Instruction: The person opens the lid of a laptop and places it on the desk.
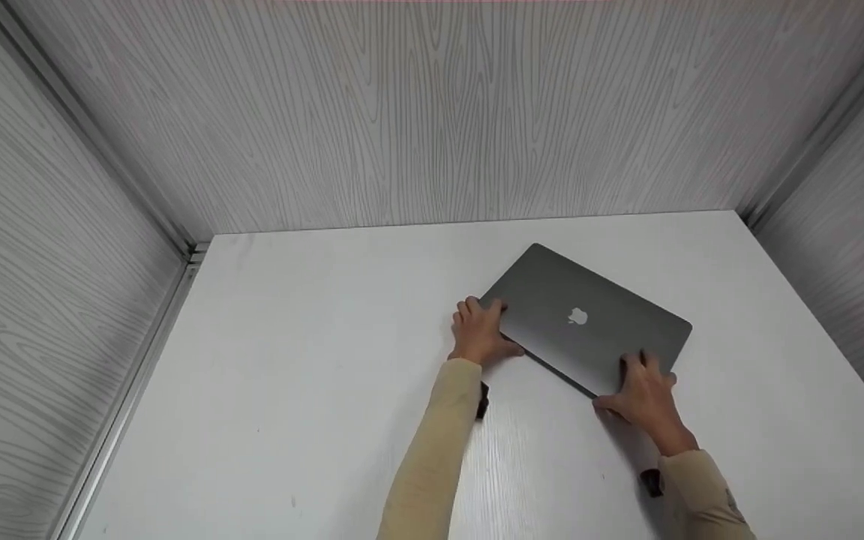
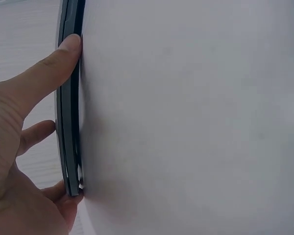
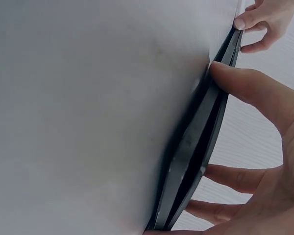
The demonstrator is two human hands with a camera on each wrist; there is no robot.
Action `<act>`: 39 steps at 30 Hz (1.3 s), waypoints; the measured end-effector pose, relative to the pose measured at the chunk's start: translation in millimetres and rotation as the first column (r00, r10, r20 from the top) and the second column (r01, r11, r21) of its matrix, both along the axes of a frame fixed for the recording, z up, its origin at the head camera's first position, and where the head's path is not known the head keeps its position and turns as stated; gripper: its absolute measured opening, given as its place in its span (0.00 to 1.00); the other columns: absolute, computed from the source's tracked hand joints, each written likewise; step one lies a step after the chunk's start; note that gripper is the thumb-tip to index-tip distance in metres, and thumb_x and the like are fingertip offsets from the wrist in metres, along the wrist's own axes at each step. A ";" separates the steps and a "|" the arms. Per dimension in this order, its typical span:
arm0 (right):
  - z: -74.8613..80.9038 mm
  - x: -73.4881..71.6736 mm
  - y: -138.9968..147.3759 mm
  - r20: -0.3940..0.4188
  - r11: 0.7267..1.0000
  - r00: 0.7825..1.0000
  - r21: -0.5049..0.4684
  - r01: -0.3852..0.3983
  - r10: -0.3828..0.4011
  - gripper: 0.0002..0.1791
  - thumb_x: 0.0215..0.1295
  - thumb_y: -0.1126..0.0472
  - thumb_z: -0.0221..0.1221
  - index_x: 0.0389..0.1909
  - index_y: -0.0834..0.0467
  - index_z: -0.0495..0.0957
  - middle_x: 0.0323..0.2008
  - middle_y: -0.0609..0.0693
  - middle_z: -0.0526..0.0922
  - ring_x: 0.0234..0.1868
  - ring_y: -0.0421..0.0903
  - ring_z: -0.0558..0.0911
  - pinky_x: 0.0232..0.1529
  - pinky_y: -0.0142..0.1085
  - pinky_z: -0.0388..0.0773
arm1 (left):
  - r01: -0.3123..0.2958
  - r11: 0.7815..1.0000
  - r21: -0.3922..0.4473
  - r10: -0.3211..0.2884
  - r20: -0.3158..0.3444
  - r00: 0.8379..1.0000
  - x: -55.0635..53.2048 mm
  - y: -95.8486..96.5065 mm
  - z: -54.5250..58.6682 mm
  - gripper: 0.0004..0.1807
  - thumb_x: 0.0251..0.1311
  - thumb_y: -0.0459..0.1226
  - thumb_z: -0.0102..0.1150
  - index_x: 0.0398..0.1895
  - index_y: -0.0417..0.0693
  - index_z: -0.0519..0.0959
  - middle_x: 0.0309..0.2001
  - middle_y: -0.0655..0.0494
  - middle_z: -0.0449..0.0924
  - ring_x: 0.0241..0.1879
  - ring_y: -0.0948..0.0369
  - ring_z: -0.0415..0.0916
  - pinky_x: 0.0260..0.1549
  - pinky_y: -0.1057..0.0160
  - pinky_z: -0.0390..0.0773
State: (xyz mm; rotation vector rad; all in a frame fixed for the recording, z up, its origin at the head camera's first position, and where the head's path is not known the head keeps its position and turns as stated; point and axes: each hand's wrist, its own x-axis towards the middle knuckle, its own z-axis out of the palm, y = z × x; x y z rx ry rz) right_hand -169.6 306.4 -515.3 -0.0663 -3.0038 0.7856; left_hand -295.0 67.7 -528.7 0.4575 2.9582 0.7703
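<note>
Nearest the camera, two beige cloth sleeves, the left [image 1: 432, 457] and the right [image 1: 706, 495], reach up toward the laptop [image 1: 586, 341] from its near side, each with a small dark block by the cuff. The laptop sits on the white table [image 1: 312, 345], its lid down, turned so that its long edges run slantwise. The left hand [image 1: 479, 336] is partly closed about the laptop's left end, thumb on the near long edge, fingers spread over the lid and round the corner. The right hand [image 1: 643, 394] grips the laptop's right end in the same way, thumb at the near edge, other fingers bent over the lid and the short side. The step in hand seems to be handling the laptop from both ends at once; the next move, I judge, calls for an even hold, with thumbs and fingers working together so neither corner slips. Whether the laptop's underside is fully flat on the table I cannot tell. The lid looks like smooth, matt grey metal with rounded corners and a paler, shinier apple logo [image 1: 577, 316]; the laptop's edge is slim, with a dark seam. Beyond the laptop stands a grey panel [image 1: 432, 112] with wavy, wood-like grain.
</note>
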 end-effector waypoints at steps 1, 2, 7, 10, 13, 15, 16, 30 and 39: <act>0.3 -1.2 -0.2 -0.004 1.000 1.000 0.006 -0.002 0.002 0.44 0.45 0.60 0.76 0.57 0.82 0.66 0.63 0.86 0.58 0.62 0.81 0.65 0.57 0.72 0.57 | -0.004 1.000 0.007 0.004 0.002 1.000 0.0 -0.8 0.1 0.43 0.44 0.52 0.82 0.65 0.51 0.75 0.57 0.41 0.65 0.56 0.47 0.60 0.55 0.51 0.64; 0.6 -2.3 -0.5 -0.009 1.000 1.000 0.012 -0.006 0.006 0.44 0.45 0.60 0.76 0.57 0.82 0.67 0.63 0.86 0.58 0.62 0.80 0.66 0.57 0.71 0.57 | -0.007 1.000 0.016 0.007 0.002 1.000 0.2 -1.5 0.3 0.43 0.44 0.51 0.83 0.65 0.51 0.75 0.56 0.40 0.65 0.56 0.47 0.60 0.55 0.51 0.64; 0.1 -6.5 -1.7 -0.029 0.999 0.999 0.036 -0.022 0.023 0.43 0.43 0.60 0.77 0.55 0.81 0.69 0.62 0.85 0.61 0.62 0.80 0.66 0.56 0.71 0.58 | -0.027 1.000 0.013 0.027 0.002 1.000 2.3 -5.0 1.3 0.43 0.43 0.51 0.83 0.64 0.49 0.75 0.56 0.40 0.65 0.55 0.47 0.60 0.54 0.51 0.64; -1.7 -7.5 -1.9 -0.042 0.999 0.998 0.036 -0.040 0.042 0.43 0.42 0.60 0.77 0.55 0.80 0.70 0.61 0.84 0.63 0.61 0.79 0.67 0.56 0.71 0.59 | -0.045 0.999 -0.019 0.045 0.008 0.999 4.3 -6.1 1.6 0.45 0.43 0.52 0.83 0.65 0.49 0.74 0.55 0.39 0.65 0.54 0.47 0.60 0.52 0.51 0.65; -4.2 -7.9 -0.6 -0.055 0.998 0.997 0.033 -0.055 0.056 0.42 0.42 0.60 0.77 0.54 0.80 0.70 0.60 0.84 0.64 0.60 0.79 0.69 0.56 0.70 0.59 | -0.058 0.997 -0.045 0.059 0.021 0.998 6.4 -6.2 2.2 0.46 0.43 0.52 0.83 0.66 0.48 0.72 0.55 0.38 0.65 0.53 0.47 0.60 0.52 0.51 0.65; -5.3 -7.8 1.0 -0.060 0.998 0.996 0.033 -0.060 0.062 0.42 0.42 0.60 0.77 0.54 0.80 0.70 0.60 0.83 0.65 0.59 0.78 0.70 0.56 0.70 0.59 | -0.057 0.997 -0.061 0.058 0.029 0.998 7.7 -5.7 2.9 0.47 0.43 0.52 0.82 0.67 0.48 0.71 0.56 0.38 0.65 0.54 0.47 0.61 0.52 0.51 0.65; -5.5 -7.7 1.9 -0.063 0.997 0.996 0.035 -0.063 0.065 0.42 0.42 0.60 0.78 0.55 0.81 0.71 0.60 0.83 0.65 0.59 0.78 0.70 0.56 0.70 0.59 | -0.054 0.996 -0.066 0.056 0.036 0.998 8.1 -5.3 3.5 0.48 0.44 0.52 0.82 0.68 0.47 0.71 0.56 0.37 0.65 0.54 0.46 0.61 0.52 0.50 0.65; -1.3 -9.6 3.0 0.081 0.984 0.993 0.150 -0.096 0.085 0.53 0.50 0.48 0.76 0.65 0.78 0.61 0.65 0.83 0.56 0.52 0.89 0.65 0.46 0.73 0.71 | 0.185 0.956 -0.229 -0.146 0.176 0.973 -12.5 -5.7 17.7 0.55 0.51 0.56 0.77 0.79 0.54 0.59 0.78 0.37 0.44 0.74 0.42 0.48 0.68 0.45 0.56; -4.4 -10.2 4.3 0.009 0.988 0.996 0.128 -0.088 0.087 0.52 0.47 0.50 0.78 0.62 0.78 0.64 0.64 0.83 0.58 0.53 0.90 0.64 0.49 0.74 0.68 | 0.237 0.953 -0.189 -0.201 0.188 0.961 -18.8 -7.7 15.7 0.52 0.49 0.54 0.79 0.78 0.66 0.62 0.81 0.52 0.44 0.76 0.41 0.44 0.69 0.42 0.57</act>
